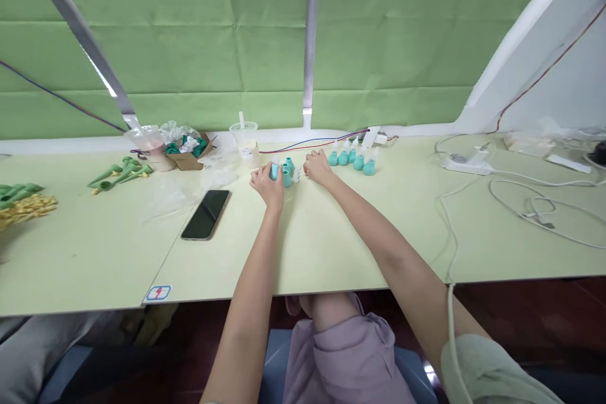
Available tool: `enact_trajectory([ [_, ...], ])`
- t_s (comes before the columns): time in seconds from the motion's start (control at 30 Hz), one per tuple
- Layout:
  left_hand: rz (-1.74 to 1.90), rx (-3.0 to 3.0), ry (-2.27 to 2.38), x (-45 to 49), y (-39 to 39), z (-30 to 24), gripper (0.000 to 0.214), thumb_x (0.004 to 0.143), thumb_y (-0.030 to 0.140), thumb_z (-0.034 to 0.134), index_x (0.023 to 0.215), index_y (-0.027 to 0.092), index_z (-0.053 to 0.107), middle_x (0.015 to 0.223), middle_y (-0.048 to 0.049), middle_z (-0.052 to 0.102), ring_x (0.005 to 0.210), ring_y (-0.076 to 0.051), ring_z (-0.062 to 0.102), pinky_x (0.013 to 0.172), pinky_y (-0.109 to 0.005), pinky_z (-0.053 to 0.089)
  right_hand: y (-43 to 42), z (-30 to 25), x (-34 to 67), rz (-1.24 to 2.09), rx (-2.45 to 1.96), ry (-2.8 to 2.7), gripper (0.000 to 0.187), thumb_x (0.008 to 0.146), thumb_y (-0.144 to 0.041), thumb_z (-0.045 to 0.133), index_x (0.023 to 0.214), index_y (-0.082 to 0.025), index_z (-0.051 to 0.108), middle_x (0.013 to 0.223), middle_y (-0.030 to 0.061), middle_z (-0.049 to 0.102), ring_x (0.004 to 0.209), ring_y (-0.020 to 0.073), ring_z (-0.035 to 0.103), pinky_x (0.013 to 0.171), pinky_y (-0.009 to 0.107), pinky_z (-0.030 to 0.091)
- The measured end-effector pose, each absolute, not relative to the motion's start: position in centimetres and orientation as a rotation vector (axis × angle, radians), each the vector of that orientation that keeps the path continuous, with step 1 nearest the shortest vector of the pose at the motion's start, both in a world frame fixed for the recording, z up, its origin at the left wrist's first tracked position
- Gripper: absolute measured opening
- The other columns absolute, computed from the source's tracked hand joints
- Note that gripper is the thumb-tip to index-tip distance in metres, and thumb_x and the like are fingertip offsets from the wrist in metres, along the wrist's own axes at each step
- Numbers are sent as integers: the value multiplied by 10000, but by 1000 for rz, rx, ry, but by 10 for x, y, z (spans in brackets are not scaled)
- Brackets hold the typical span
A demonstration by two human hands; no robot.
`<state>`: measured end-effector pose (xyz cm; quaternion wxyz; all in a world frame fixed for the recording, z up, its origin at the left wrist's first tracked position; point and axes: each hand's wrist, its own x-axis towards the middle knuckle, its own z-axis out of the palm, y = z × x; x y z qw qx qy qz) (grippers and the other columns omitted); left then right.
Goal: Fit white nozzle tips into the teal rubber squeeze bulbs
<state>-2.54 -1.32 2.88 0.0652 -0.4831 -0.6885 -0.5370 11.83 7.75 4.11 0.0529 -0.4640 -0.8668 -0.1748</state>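
Observation:
My left hand (267, 187) is closed around a small teal bottle-shaped piece (274, 170) with a pale tip on top, held upright just over the table. Beside those fingers stand a few more teal pieces (286, 178) with open necks. A short row of tiny white parts (297, 174) lies between my two hands. My right hand (317, 168) rests just right of that row, its fingers curled together; whatever they pinch, if anything, is hidden. Further right, several round teal bottles (358, 163) stand grouped, with clear pointed tips on them.
A phone (206, 214) lies left of my left arm. Behind it are clear plastic bags (220, 169), a plastic cup with a straw (245, 144) and a cardboard box (190, 161). Green horn-shaped pieces (124, 172) lie left. A power strip (468, 164) and white cables spread right.

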Motion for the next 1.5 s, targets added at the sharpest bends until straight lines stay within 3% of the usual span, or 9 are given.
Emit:
enact_trajectory([
  [0.33, -1622, -1471, -2070, -26, -12, 26, 284, 844, 382, 560, 1050, 210, 651, 991, -77, 660, 1009, -260, 479, 908, -407, 313, 79, 30, 121, -541, -1342, -2663, 165, 801, -169, 574, 866, -171, 726, 1012, 129, 640, 1032, 275, 457, 878, 411, 235],
  [0.53, -1642, -1478, -2044, -29, -12, 26, 275, 847, 388, 554, 1036, 210, 647, 992, -89, 653, 1012, -276, 470, 905, -428, 306, 63, 57, 127, -390, -1174, -2510, 182, 838, -207, 532, 857, -190, 712, 996, 104, 646, 1023, 262, 493, 893, 414, 258],
  [0.63, -1592, -1571, -1962, -23, -14, 24, 278, 844, 384, 560, 1056, 223, 637, 1008, -88, 645, 1021, -273, 470, 916, -423, 296, 43, 72, 133, -47, -1145, -2238, 219, 875, -290, 500, 941, -203, 690, 949, 67, 667, 891, 208, 570, 855, 370, 340],
  [0.77, -1408, -1884, -1736, -7, -18, 16, 230, 851, 354, 548, 1029, 237, 633, 1001, -80, 642, 1017, -256, 495, 943, -404, 285, 22, 67, 138, 675, -1018, -1977, 326, 795, -428, 594, 1020, -206, 671, 868, 17, 684, 584, 126, 587, 645, 286, 451],
  [0.97, -1291, -2197, -1579, 4, -18, 8, 260, 854, 357, 542, 1059, 199, 576, 1014, -76, 639, 971, -226, 557, 875, -350, 383, 7, 36, 153, 1039, -926, -1593, 346, 649, -427, 695, 898, -187, 695, 854, 29, 694, 659, 135, 615, 659, 279, 495],
  [1.23, -994, -2545, -1400, 11, -18, 10, 258, 857, 247, 512, 1086, 159, 594, 947, -92, 621, 940, -219, 582, 839, -338, 452, -1, 23, 178, 1157, -870, -1463, 341, 588, -359, 748, 885, -201, 691, 973, 54, 711, 943, 190, 641, 900, 344, 474],
  [1.33, -930, -2508, -1406, 15, -19, 7, 247, 867, 264, 503, 1056, 156, 620, 891, -98, 620, 889, -217, 588, 798, -332, 464, 2, 16, 176, 1201, -927, -1411, 382, 555, -384, 766, 873, -187, 691, 894, 62, 724, 900, 208, 660, 885, 374, 489],
  [1.5, -901, -2429, -1508, 14, -17, 4, 212, 867, 328, 537, 969, 192, 664, 833, -84, 625, 849, -201, 601, 731, -300, 467, 2, 14, 167, 1042, -1002, -1450, 284, 557, -378, 743, 754, -180, 691, 789, 46, 718, 768, 203, 673, 789, 354, 534],
])
